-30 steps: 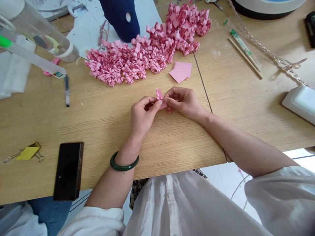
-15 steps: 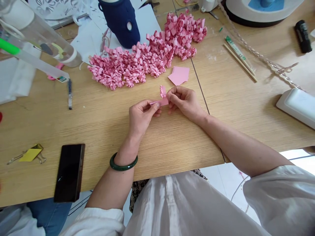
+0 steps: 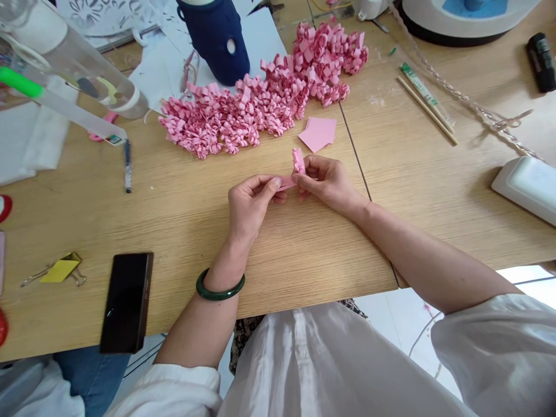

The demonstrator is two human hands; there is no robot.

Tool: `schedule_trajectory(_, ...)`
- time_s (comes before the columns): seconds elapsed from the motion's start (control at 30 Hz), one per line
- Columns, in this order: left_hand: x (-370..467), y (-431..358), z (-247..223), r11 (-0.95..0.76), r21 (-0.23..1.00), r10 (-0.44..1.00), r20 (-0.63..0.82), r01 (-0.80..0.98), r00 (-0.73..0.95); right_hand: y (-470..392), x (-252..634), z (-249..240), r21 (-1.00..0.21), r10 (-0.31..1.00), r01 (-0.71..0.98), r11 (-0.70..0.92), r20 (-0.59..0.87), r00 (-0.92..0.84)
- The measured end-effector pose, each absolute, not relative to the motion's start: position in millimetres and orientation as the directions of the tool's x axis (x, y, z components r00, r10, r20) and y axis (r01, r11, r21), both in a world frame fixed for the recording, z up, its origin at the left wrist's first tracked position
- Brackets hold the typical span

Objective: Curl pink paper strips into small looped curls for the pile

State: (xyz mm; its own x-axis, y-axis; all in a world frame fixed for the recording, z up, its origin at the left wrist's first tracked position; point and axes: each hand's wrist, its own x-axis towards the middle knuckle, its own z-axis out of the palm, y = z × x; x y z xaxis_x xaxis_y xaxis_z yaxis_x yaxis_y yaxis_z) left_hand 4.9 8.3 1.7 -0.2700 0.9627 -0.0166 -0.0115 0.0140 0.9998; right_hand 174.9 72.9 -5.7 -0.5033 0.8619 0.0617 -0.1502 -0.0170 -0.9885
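Observation:
Between my two hands is a pink paper strip (image 3: 285,183), with a looped, curled part standing up at its right end. My left hand (image 3: 256,200) pinches the flat left end between thumb and fingers. With thumb and fingertips, my right hand (image 3: 324,176) grips the strip just below the curled part. Just beyond my right hand lie a few flat pink paper pieces (image 3: 319,133), overlapping. Farther back is a long heap of curled pink paper flowers (image 3: 243,113).
A dark blue bottle (image 3: 217,43) stands behind the heap, and a clear bottle (image 3: 102,72) is at left. A black phone (image 3: 127,301) and a binder clip (image 3: 65,267) lie front left. Chopsticks (image 3: 428,110), a braided cord (image 3: 464,101) and a white device (image 3: 527,188) are at right.
My right hand has shifted its grip to the base of the curled part, which now stands farther right and more upright. The whole view has moved slightly.

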Motion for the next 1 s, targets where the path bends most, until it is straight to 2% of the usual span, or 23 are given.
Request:
schedule_trajectory(0.17, 8.0, 5.3, 2.4, 0.024, 0.999, 0.980, -0.028, -0.025, -0.199, 71.0, 175.2, -3.5, -0.991, 0.853, -0.131, -0.007, 0.063, -0.519)
schedule_trajectory(0.37, 8.8, 6.5, 2.7, 0.006, 0.999, 0.958, -0.019, -0.045, -0.286, 69.8, 174.1, -0.5, -0.994, 0.893, -0.105, -0.014, 0.035, -0.449)
schedule_trajectory(0.5, 8.1, 5.7, 1.0, -0.010, 1.000, 0.960, 0.015, 0.022, -0.278, 69.1, 174.1, 2.4, -0.994, 0.890, -0.099, -0.037, 0.012, -0.455)
schedule_trajectory(0.7, 10.2, 1.5, -1.5, -0.053, 0.995, 0.958, 0.073, 0.080, -0.277, 68.0, 175.1, 3.1, -0.997, 0.858, -0.071, 0.014, 0.048, -0.511)
schedule_trajectory(1.0, 13.5, 2.9, 0.8, 0.001, 1.000, 0.952, -0.005, -0.013, -0.306, 69.2, 174.0, 0.5, -0.995, 0.864, -0.094, -0.017, 0.032, -0.503)
